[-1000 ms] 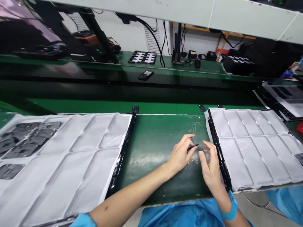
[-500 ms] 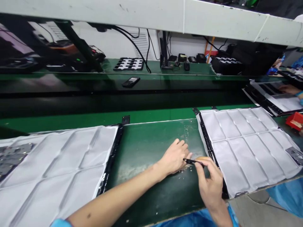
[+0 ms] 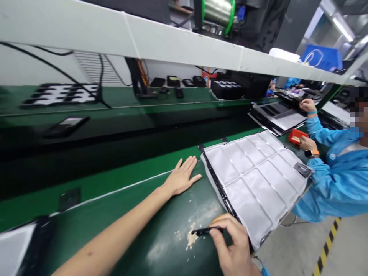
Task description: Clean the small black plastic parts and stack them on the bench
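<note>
A black tool (image 3: 204,231) is held low over the worktop (image 3: 161,234), toward the near edge and just beside the white tray (image 3: 255,172) on the right. By the right hand (image 3: 232,243) it is gripped at its right end, the thumb and fingers being clamped together on the shaft, so no gap is left between grip and tool. Its long axis is laid almost level, roughly along the run of the far edge, and its slim tip is pointed left, away from the palm. Directly at that tip a loose heap of small pale pieces (image 3: 192,238) is found; whether the pieces are touched by the tip cannot be told. The heap is therefore reached most closely by the right hand, while the left hand (image 3: 182,178) is placed well apart, palm down at the far edge, its fingers spread and nothing seen in them. Between the two hands, a fainter scatter is spread on the green surface. A single dark plate (image 3: 302,169) is carried by the tray at its right corner. Beyond it, a red box (image 3: 297,137) with pale contents is kept beside a co-worker's hand (image 3: 308,144).
</note>
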The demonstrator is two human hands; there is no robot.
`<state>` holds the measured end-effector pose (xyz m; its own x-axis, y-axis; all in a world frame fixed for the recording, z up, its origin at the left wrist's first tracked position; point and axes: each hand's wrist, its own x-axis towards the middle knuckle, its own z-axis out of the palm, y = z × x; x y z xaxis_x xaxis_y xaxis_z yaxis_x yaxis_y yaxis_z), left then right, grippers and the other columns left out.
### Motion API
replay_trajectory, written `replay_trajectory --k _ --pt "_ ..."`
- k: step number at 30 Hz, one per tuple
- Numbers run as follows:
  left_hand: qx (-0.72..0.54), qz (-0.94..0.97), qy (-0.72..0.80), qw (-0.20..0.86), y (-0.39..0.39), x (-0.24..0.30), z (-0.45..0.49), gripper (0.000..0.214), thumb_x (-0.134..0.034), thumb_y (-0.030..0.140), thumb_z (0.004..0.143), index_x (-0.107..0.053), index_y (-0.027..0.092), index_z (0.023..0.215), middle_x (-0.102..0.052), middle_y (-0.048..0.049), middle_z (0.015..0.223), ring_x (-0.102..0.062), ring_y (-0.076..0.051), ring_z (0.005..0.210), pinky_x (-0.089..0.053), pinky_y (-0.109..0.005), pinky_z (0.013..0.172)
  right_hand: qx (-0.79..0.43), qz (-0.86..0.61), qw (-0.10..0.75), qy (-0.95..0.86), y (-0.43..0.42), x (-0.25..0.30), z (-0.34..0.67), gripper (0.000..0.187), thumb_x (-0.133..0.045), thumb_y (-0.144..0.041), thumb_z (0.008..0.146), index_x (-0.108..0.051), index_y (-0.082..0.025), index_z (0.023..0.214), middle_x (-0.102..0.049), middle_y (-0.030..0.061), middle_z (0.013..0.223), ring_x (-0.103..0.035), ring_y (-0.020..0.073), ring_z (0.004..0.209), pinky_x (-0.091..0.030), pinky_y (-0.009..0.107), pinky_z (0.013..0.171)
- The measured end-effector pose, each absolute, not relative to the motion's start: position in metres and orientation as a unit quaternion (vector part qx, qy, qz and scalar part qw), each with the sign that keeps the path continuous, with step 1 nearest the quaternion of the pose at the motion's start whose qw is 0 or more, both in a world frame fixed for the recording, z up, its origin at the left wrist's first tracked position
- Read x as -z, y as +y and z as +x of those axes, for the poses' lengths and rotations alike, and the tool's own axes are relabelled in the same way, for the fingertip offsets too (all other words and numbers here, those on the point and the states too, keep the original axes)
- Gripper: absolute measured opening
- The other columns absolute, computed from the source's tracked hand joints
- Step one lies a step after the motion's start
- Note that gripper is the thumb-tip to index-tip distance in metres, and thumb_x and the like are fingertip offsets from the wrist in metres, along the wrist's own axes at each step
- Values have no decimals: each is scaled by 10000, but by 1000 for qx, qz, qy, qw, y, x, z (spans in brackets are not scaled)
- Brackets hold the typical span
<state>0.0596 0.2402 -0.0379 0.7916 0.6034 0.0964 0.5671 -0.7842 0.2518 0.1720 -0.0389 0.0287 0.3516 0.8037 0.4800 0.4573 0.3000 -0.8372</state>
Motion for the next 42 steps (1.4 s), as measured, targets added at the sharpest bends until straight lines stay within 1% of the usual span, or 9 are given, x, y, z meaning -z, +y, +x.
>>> replay_trajectory --k 3,10,16,20,23,26,31,37,42 --pt "-92 951 275 105 223 50 52 765 -358 567 1071 -388 46 1630 -351 -242 1703 -307 -371 1606 -223 -650 1302 -138 -577 596 -541 -40 -25 172 172 -574 -121 1001 -692 -224 929 -726 39 849 -723 191 792 -557 273 722" --pt "-145 950 209 179 176 54 -2 560 -356 430 1118 -359 337 1670 -435 4 1687 -447 -258 1545 -412 -486 1272 -150 -555 626 -526 -45 -23 167 161 -581 -176 1004 -688 -220 893 -719 32 813 -713 186 763 -540 274 717" --pt "-113 942 297 109 192 56 15 701 -361 527 1087 -396 104 1645 -360 -182 1703 -341 -360 1587 -271 -659 1289 -152 -563 614 -531 -55 -27 166 193 -582 -233 1025 -677 -213 858 -719 28 795 -708 182 753 -523 268 702" --pt "-124 963 211 115 152 65 13 672 -432 474 1092 -265 251 1704 -319 -98 1732 -336 -318 1594 -283 -612 1303 -159 -574 621 -510 -59 -21 171 202 -590 -257 1030 -684 -210 858 -730 33 808 -711 186 772 -530 272 723" --pt "-133 962 186 147 120 60 -9 644 -386 401 1121 -156 338 1720 -318 -35 1740 -348 -265 1592 -321 -540 1307 -186 -587 619 -488 -64 -19 179 183 -600 -256 1034 -697 -209 887 -740 41 858 -714 189 819 -545 272 757" --pt "-143 936 290 142 102 51 -38 633 -330 400 1131 -150 278 1726 -270 -74 1760 -282 -287 1617 -288 -575 1314 -205 -602 618 -463 -71 -18 190 175 -619 -275 1040 -722 -211 914 -744 56 922 -711 202 898 -556 278 787" --pt "-121 878 456 75 66 59 -51 805 -425 560 1081 -190 117 1711 -299 -224 1732 -268 -378 1616 -269 -656 1299 -205 -615 645 -406 -76 -11 212 173 -678 -332 1020 -752 -202 934 -737 74 961 -706 221 930 -586 310 821" --pt "-123 891 425 103 29 60 23 830 -506 551 1058 -272 44 1672 -283 -243 1733 -231 -372 1631 -221 -642 1318 -198 -617 656 -387 -72 -16 215 193 -699 -366 1004 -758 -193 942 -741 83 959 -715 228 913 -601 326 803" --pt "-163 891 374 201 63 48 33 674 -343 418 1128 -186 109 1706 -265 -196 1748 -193 -278 1646 -221 -580 1333 -201 -621 649 -391 -70 -19 212 215 -693 -385 1005 -745 -191 929 -733 91 946 -714 238 898 -603 341 781"
